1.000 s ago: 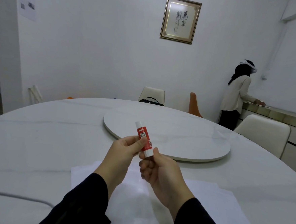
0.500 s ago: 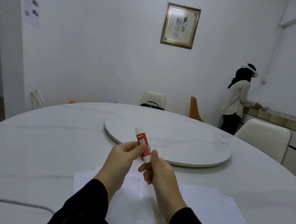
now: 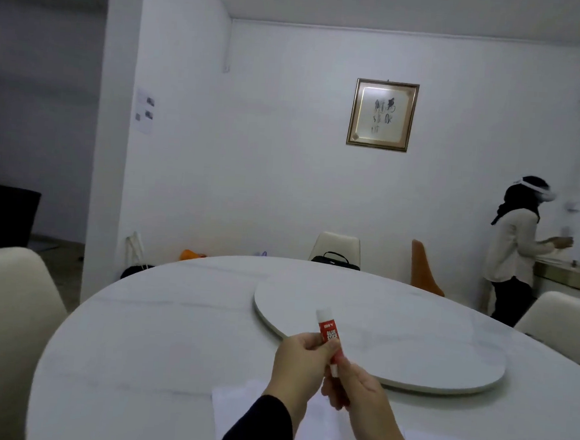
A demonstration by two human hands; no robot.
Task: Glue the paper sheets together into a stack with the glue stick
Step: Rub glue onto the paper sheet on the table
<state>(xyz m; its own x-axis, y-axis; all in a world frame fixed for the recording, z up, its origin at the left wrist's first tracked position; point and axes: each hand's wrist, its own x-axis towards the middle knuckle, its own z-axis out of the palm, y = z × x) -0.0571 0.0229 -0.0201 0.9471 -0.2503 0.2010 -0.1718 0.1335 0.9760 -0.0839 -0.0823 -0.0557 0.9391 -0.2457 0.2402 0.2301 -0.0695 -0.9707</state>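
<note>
A red and white glue stick (image 3: 328,332) is held upright above the table, its white cap on top. My left hand (image 3: 299,364) pinches the red body with thumb and fingers. My right hand (image 3: 358,396) grips the white lower end just below. White paper sheets (image 3: 244,409) lie flat on the table under both wrists, partly hidden by my dark sleeves.
The round white marble table (image 3: 156,341) carries a raised turntable (image 3: 410,341) behind the hands. Cream chairs stand at the left (image 3: 3,330), right (image 3: 562,325) and far side (image 3: 338,245). A person (image 3: 514,249) stands at a counter at the far right.
The camera has tilted up and turned left, so hands and paper sit lower in the frame. Both hands keep the same hold on the glue stick.
</note>
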